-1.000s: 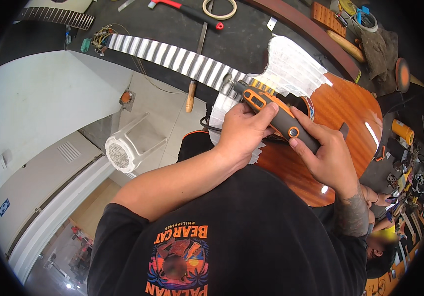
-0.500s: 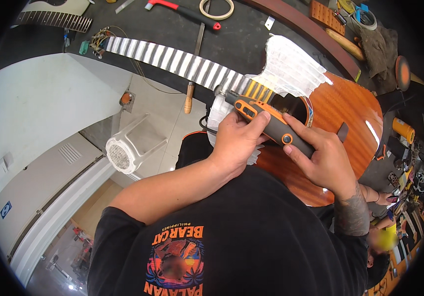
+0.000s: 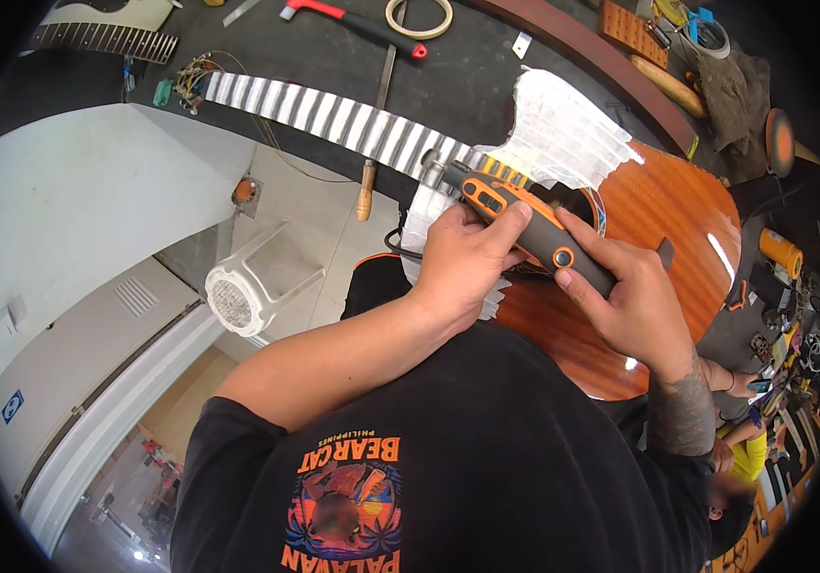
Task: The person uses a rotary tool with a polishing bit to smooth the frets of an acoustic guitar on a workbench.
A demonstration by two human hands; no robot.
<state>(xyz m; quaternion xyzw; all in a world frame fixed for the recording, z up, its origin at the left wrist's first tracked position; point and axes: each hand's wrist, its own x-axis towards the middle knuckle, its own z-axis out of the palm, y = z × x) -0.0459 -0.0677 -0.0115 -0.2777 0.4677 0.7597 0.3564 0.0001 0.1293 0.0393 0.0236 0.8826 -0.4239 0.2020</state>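
Observation:
An orange and dark grey rotary tool [image 3: 536, 227] is gripped in both my hands. My left hand [image 3: 462, 265] closes around its front part, thumb on top near the switch. My right hand [image 3: 641, 298] holds the rear end between thumb and fingers. At the tool's tip a small round wheel [image 3: 431, 166] sits over or against the fretboard; contact is unclear. Below lies an acoustic guitar [image 3: 685, 212] with a glossy brown top. White tape strips cover most of its neck [image 3: 333, 116] between dark fret lines. More white tape [image 3: 563, 124] masks the body beside the soundhole.
On the dark bench [image 3: 467, 86] lie a red-and-black hammer [image 3: 357, 21], a tape roll [image 3: 419, 17] and a wooden-handled file [image 3: 366, 191]. Another guitar neck [image 3: 104, 40] is at far left. A white stool [image 3: 238, 298] stands on the floor. Another person's hand [image 3: 742, 385] shows at right.
Both hands and the rotary tool have shifted slightly right and away from me, bringing the wheel along the neck toward the soundhole. The guitar stays put.

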